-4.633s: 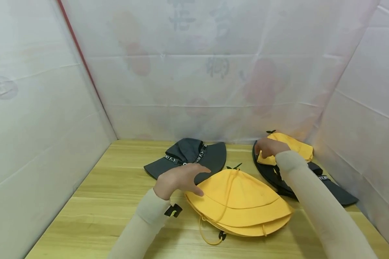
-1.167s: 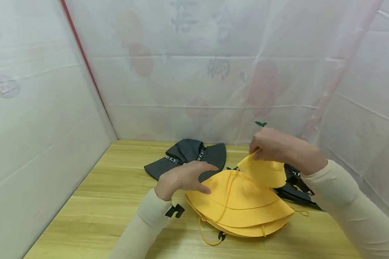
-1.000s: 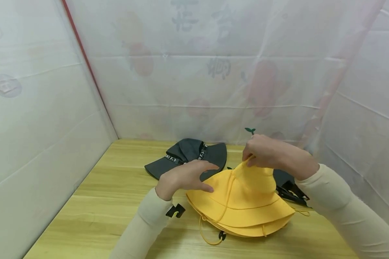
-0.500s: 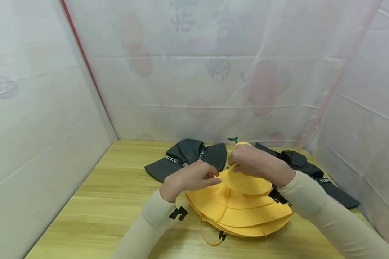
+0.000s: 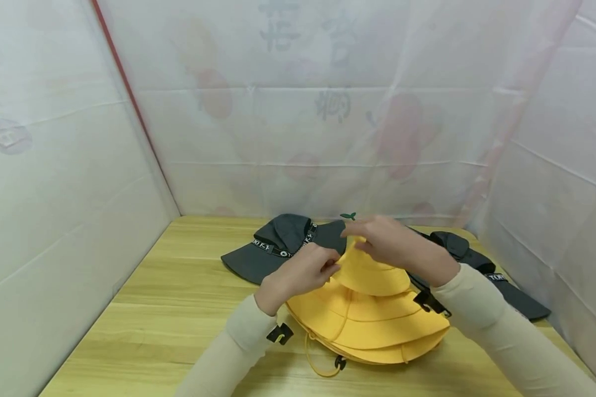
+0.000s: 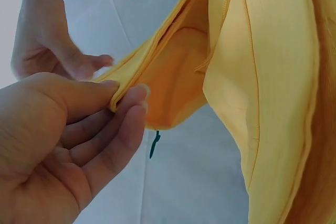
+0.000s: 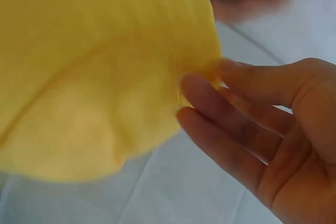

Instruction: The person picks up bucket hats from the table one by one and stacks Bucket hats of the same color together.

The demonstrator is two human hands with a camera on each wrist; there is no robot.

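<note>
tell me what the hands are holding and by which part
Both hands hold a small yellow hat by its brim: left hand pinches the edge, right hand grips the far side.

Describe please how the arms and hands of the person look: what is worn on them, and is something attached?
Both arms wear long, close-fitting, plain beige sleeves that end at the wrists. The left hand and the right hand are bare: no gloves, rings or watch can be seen. A small black clip-like mount sits under the left wrist, and a similar black mount under the right wrist. No cables are visible.
</note>
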